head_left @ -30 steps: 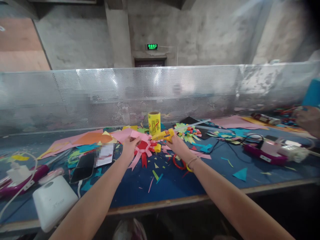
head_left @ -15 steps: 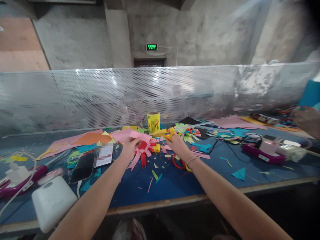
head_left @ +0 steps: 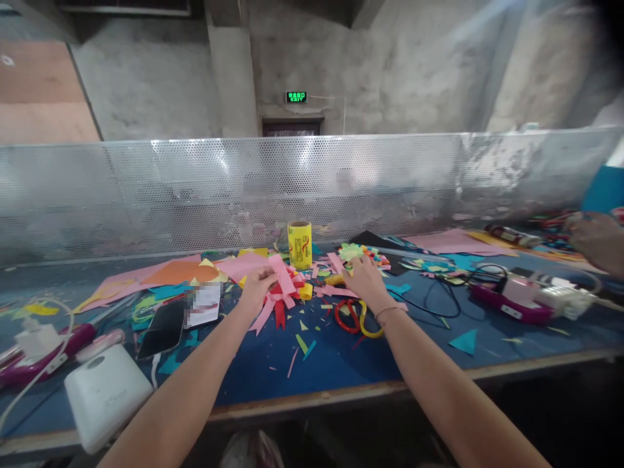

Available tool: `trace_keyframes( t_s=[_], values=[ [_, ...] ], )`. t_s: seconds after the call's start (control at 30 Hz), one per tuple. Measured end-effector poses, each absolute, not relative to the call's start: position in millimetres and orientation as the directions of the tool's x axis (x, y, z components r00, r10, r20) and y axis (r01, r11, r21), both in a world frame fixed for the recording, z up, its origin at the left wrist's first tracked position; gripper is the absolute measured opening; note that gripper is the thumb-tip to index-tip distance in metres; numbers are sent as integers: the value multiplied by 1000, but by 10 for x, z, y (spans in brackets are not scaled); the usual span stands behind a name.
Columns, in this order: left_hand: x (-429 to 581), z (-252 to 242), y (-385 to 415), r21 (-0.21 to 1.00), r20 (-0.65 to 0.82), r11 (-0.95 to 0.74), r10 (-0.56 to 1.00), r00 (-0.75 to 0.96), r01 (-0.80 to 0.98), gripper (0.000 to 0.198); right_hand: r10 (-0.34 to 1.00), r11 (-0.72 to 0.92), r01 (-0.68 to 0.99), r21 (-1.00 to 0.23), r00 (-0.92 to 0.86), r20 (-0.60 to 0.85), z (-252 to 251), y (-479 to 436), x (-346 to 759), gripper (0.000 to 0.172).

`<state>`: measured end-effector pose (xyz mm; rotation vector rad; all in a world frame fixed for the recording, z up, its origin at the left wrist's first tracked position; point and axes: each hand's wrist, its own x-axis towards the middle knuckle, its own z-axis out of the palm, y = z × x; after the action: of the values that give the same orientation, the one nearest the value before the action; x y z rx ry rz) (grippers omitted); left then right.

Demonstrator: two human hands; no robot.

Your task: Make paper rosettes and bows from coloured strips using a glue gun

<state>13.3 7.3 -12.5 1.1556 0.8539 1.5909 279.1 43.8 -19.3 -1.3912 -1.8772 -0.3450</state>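
My left hand (head_left: 258, 289) is closed, pinching a pink paper strip (head_left: 283, 275) that stands tilted over a rosette of red and pink paper loops with hanging tails (head_left: 279, 313). The rosette lies on the blue tabletop. My right hand (head_left: 365, 281) is low over the table, its fingertips partly hidden, so its grip is unclear. Part of a yellow glue gun (head_left: 334, 280) shows just left of it, and a pink strip (head_left: 335, 262) lies by the thumb. Behind the fingers is a multicoloured paper rosette (head_left: 351, 251). Scissors with red and yellow handles (head_left: 347, 316) lie below the right wrist.
A yellow tape roll (head_left: 299, 245) stands behind the rosette. A phone (head_left: 162, 329), white power bank (head_left: 108, 396) and purple power strip (head_left: 73, 342) lie left; another purple power strip (head_left: 511, 304) with cables lies right. A perforated metal screen (head_left: 234, 188) backs the table. Another person's hand (head_left: 597, 240) is far right.
My right hand has lowered and shifted right, and the glue gun has gone from raised beside the rosette to down near the tabletop. My left hand has tilted the pink strip more upright.
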Motion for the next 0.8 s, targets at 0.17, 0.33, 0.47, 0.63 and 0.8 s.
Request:
trace_keyframes(
  t_s=[0.17,0.33,0.47,0.63,0.8],
  values=[
    [135,-111,48,912,395,-406,909,-131,-62,30,697,668,599,-441,-297,653,25,319,2232,30],
    [99,-106,77,876,481,-482,874,-68,13,27,806,569,270,-777,-369,462,188,373,1731,17],
    [-51,-150,152,843,479,-363,843,-246,398,26,861,498,160,-852,-206,465,128,542,1683,19],
    [-190,-244,155,722,331,-19,887,-321,691,49,917,394,-14,-919,-53,395,-54,668,1881,27],
    [-157,-267,147,657,299,-41,931,-210,753,62,974,211,-201,-956,-33,222,-87,653,2002,22]
  ],
)
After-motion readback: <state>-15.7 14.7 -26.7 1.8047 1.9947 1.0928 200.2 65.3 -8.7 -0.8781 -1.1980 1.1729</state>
